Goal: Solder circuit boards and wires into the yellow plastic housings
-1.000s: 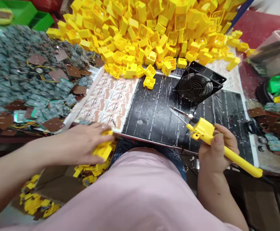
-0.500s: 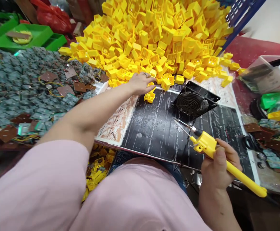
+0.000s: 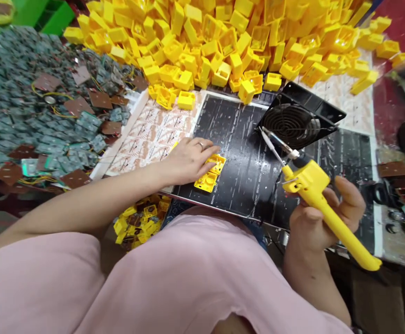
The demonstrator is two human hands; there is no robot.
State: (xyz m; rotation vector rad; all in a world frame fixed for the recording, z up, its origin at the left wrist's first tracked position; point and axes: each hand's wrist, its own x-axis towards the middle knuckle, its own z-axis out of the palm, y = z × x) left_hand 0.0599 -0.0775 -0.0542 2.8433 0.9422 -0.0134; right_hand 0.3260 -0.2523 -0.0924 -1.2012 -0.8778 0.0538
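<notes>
Right now, on my feed, the fingers (image 3: 206, 150) of the left hand (image 3: 188, 160) are lying loosely bent and close together on top of two yellow housings (image 3: 211, 174). The thumb is tucked out of sight, so I am not able to tell whether it is pinching them or only pressing down. The housings are sitting side by side on the near part of the black mat (image 3: 233, 134), small open-topped boxes of glossy moulded plastic with thin walls and ribs inside. The upper one is half covered by the fingertips.

The right hand (image 3: 322, 218) is wrapping around a soldering iron (image 3: 310, 183). Its thumb is pressing on the yellow handle while the other fingers (image 3: 351, 199) are curling loosely behind it. The thin metal tip is pointing up and away, hanging just in front of a black fan (image 3: 294, 123) with a round wire grille.

Further out, the scratched mat is meeting a printed sheet (image 3: 150, 137) on its left. A big heap (image 3: 240, 37) of matching yellow boxes is running off the top edge of the view. Grey-green circuit boards (image 3: 21, 106) with brown plates and yellow wires are blurring together at far left. A pink garment (image 3: 195, 278) is covering the lower view
</notes>
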